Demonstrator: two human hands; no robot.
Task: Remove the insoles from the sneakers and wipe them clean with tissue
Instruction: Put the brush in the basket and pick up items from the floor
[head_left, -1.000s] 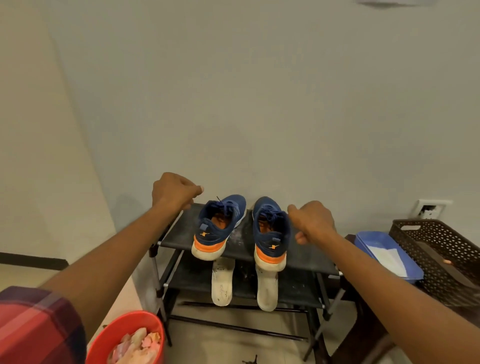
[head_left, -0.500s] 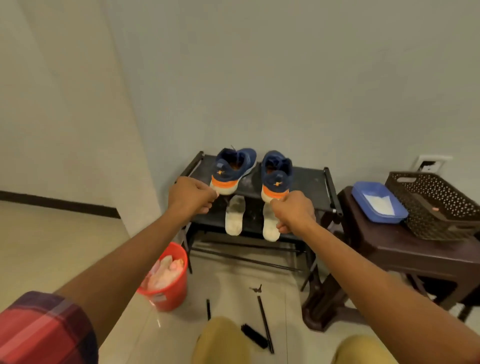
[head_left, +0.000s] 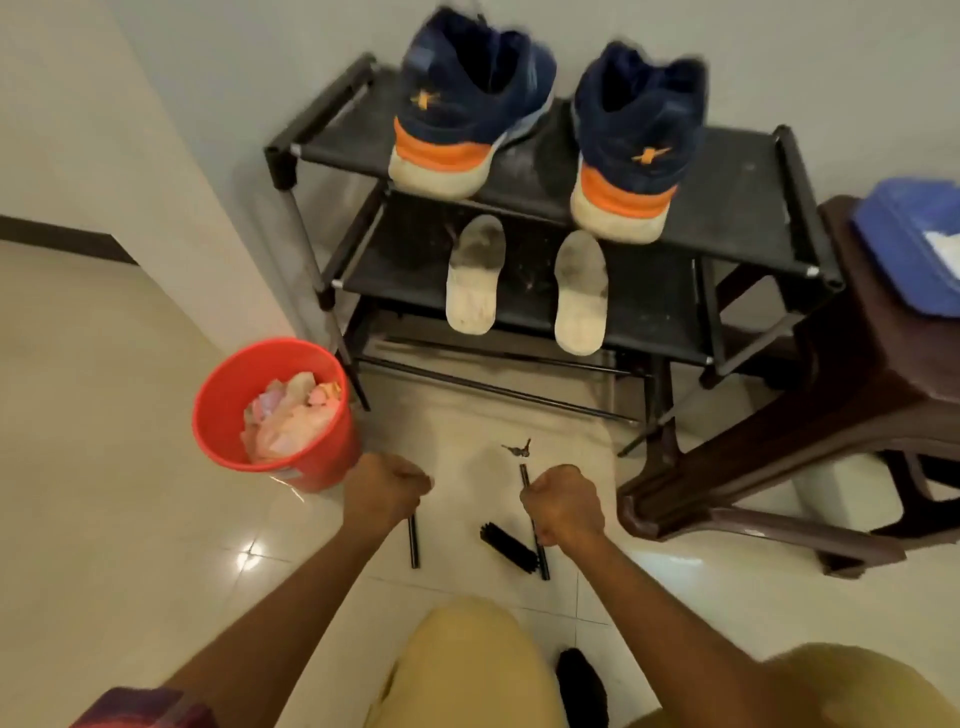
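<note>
Two navy sneakers with orange heels, the left one (head_left: 467, 104) and the right one (head_left: 631, 140), stand on the top shelf of a black shoe rack (head_left: 737, 208). Two dirty white insoles, one on the left (head_left: 475, 275) and one on the right (head_left: 581, 291), lie on the shelf below. My left hand (head_left: 387, 491) and my right hand (head_left: 563, 506) hang low over the floor in front of the rack, both curled into fists. Neither hand shows anything inside it. A blue tray (head_left: 904, 234) with white tissue sits at the right edge.
A red bucket (head_left: 218, 405) holding crumpled tissue stands on the floor left of the rack. Two black rods, a short one (head_left: 414, 545) and a longer one (head_left: 541, 558), a black brush (head_left: 509, 546) and keys (head_left: 518, 449) lie on the tiles under my hands. A dark brown stool (head_left: 810, 457) stands at the right.
My view has dropped and come closer to the rack. Both fists have come down from the top shelf to just above the floor. Sneakers and insoles have not moved.
</note>
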